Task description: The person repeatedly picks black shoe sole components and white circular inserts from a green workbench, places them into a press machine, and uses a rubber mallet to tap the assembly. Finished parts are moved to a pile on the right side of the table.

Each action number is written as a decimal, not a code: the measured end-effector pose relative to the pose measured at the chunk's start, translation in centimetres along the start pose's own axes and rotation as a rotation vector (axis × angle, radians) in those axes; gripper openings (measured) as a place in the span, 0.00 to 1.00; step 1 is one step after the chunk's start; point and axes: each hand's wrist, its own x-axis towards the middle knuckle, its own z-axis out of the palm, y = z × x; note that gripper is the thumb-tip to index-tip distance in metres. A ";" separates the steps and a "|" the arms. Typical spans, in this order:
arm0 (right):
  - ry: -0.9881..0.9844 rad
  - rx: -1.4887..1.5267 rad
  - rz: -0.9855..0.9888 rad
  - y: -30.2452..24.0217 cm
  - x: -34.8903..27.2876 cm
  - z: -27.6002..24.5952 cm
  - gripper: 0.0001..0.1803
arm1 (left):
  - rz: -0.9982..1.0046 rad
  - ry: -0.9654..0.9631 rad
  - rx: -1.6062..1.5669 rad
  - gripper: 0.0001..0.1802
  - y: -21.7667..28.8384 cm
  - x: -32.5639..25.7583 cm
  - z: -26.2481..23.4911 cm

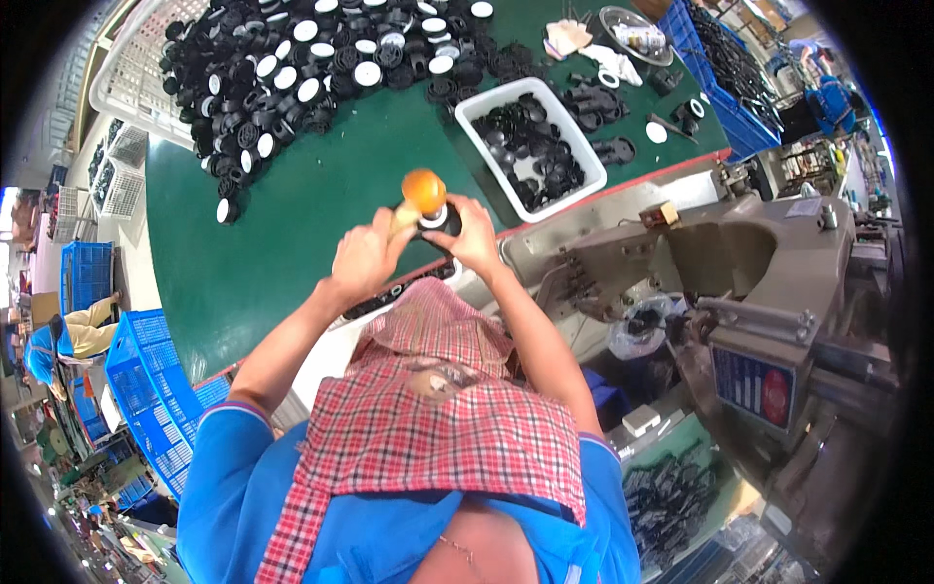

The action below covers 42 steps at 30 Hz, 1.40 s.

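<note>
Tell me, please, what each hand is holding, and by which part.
The left hand holds an orange-headed mallet by its pale handle; the right hand holds a black round part by its side.

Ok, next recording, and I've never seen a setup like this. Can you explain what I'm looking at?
There is no robot here, just a person's two bare hands. The one round, bent-looking view comes from a wide fisheye camera on their head, looking down, so picture left is their left. The left hand grips what looks like an orange-headed mallet; the right hand holds a black part with a white ring. On the green table lie a heap of black and white parts and a white bin of black pieces. A large machine stands at right.
</note>
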 end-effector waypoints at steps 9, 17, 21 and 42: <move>0.114 0.249 0.284 -2.3 -6.8 -1.8 0.32 | 0.016 0.172 0.212 0.20 -7.2 6.7 3.8; 0.286 0.490 0.972 0.7 -19.1 -0.5 0.27 | 0.152 0.115 0.373 0.15 -6.5 7.4 4.7; 0.008 0.579 0.603 1.2 -20.2 1.9 0.28 | 0.307 0.217 0.452 0.21 -9.3 8.0 5.8; 0.557 -0.721 1.177 -5.5 -74.7 -19.3 0.31 | 0.650 -0.010 -0.112 0.18 11.9 -10.7 12.3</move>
